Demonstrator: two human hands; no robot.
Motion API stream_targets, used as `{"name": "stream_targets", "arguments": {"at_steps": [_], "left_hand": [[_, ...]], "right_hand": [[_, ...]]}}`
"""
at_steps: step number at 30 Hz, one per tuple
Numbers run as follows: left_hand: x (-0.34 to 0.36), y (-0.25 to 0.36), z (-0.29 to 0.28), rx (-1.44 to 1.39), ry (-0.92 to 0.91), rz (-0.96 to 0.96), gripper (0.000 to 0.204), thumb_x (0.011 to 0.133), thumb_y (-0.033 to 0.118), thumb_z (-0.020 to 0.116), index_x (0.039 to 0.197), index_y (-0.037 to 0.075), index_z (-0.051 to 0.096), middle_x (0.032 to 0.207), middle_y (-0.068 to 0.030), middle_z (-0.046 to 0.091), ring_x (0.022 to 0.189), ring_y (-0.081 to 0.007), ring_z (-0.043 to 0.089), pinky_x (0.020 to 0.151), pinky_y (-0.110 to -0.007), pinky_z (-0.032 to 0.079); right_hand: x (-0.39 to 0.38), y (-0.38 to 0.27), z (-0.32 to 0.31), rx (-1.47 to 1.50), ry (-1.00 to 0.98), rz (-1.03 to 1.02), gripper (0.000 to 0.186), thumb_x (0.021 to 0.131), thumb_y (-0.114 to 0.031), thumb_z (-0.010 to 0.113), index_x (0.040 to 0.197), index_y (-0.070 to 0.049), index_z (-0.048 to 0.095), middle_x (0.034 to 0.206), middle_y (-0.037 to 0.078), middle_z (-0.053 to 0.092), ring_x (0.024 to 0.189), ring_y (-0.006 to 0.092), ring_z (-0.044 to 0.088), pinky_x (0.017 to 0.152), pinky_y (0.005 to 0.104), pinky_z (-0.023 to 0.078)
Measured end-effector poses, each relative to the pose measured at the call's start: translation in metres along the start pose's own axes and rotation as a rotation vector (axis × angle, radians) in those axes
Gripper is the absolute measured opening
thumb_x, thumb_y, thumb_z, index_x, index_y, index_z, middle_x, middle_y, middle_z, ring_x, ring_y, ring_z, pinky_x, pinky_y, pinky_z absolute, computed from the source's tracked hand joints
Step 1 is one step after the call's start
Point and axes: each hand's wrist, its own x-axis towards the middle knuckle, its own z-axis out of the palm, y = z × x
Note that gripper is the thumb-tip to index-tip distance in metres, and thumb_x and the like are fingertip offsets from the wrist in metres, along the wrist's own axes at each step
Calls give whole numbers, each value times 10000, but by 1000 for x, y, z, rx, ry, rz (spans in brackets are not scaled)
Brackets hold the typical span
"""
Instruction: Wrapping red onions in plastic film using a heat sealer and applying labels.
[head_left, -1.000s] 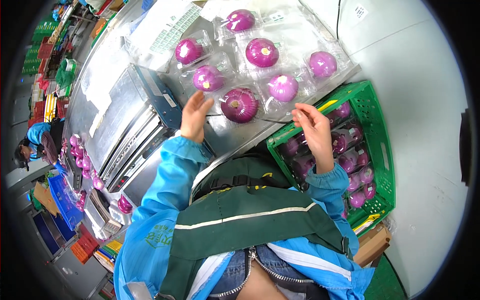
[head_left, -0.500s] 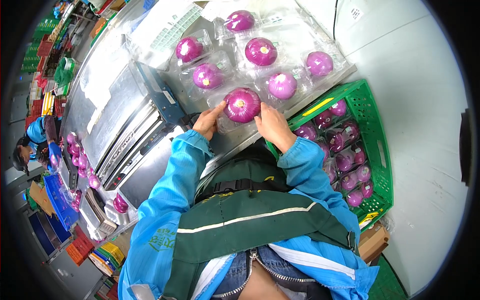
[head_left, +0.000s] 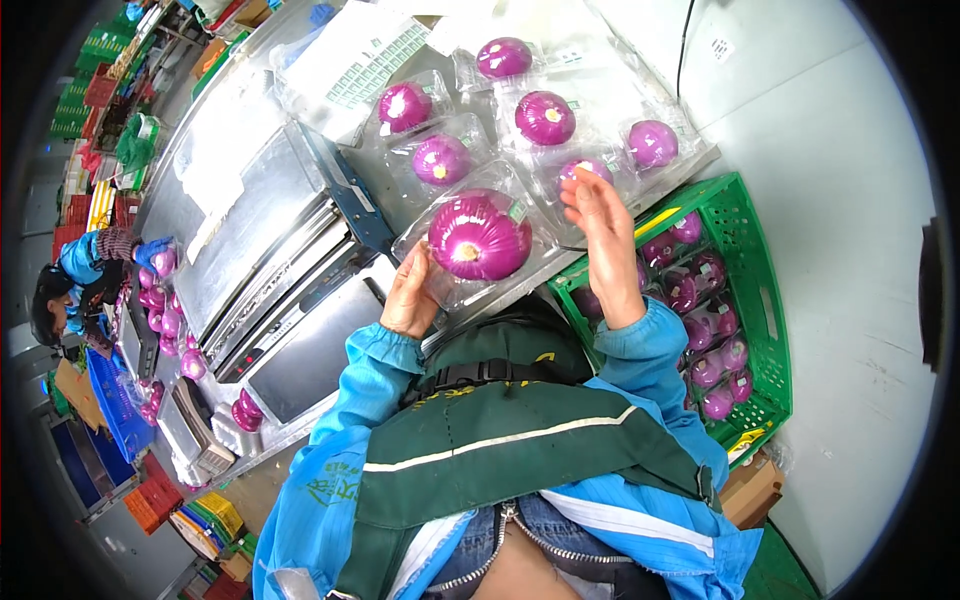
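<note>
My left hand (head_left: 410,298) grips the near-left edge of a clear plastic tray (head_left: 455,290) holding a large wrapped red onion (head_left: 478,238). Just right of that tray, my right hand (head_left: 608,245) is open and empty, its fingers slightly curled in front of another onion, which it partly hides. Several more trayed onions, such as one at the centre (head_left: 544,118) and one at the right (head_left: 653,143), lie on the steel tabletop (head_left: 530,278).
A green crate (head_left: 762,310) of packed onions stands right, beside a pale wall (head_left: 840,160). Left is a steel machine (head_left: 250,260); beyond it a person (head_left: 85,255) in blue gloves handles onions (head_left: 190,362) near a blue crate (head_left: 120,400) and stacked crates (head_left: 80,100).
The large onion's tray has shifted toward me, held by my left hand. My right hand has let go and moved up and right. The other person's gloved hand has risen with an onion.
</note>
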Motion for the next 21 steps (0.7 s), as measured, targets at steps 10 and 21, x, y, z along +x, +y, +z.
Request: {"name": "stream_targets", "arguments": {"at_steps": [10,21], "left_hand": [[-14,7,1,-76,-146,-13,691,831,456,613,1351,72,371,1313,-63,478,1222,-213,441,1028,-409,342],[-10,-14,-5,-133,-247,-207,630,864,424,588,1356,95,371,1318,-45,462,1216,-213,437,1005,-392,363]], "right_hand": [[-29,-42,53,47,-348,101,590,793,-223,718,1260,26,459,1251,172,499,1154,212,479,980,318,383],[-73,-16,30,477,-20,241,487,907,-186,566,1330,-21,388,1233,76,512,1101,129,496,942,294,388]]}}
